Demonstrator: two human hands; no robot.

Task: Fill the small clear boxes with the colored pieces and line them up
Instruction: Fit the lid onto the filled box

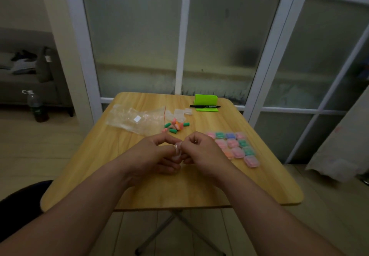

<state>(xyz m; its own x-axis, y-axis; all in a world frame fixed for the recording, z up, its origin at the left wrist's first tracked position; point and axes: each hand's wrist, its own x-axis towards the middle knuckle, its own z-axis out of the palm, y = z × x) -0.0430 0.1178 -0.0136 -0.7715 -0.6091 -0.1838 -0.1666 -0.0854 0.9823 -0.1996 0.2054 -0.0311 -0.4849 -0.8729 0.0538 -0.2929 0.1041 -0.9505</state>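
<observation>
Here, both hands meet just on the person's side of the pile (176,127) of pink, orange and green pieces lying loose on the tabletop (179,185). The left hand (155,153) and the right hand (201,152) have their fingers curled in, and together they pinch one small clear box (177,150) held between their fingertips, above the wood. The fingers cover most of the box, so I cannot tell whether its lid is up or what lies inside.

To the right of the pile and a little nearer the person, the filled boxes (233,146) lie flat in close rows, touching or nearly touching, showing pink, green, blue and orange through their lids. The rows run on a slant away from the pile, with one pink box at the near end.

Just beyond the pile sit a few empty boxes (179,114). A crumpled clear bag (137,120) lies to the left of the pile, its edge near the pieces. Farther beyond the pile and to the right, a black pen (204,106) rests across a green stand (205,100).
</observation>
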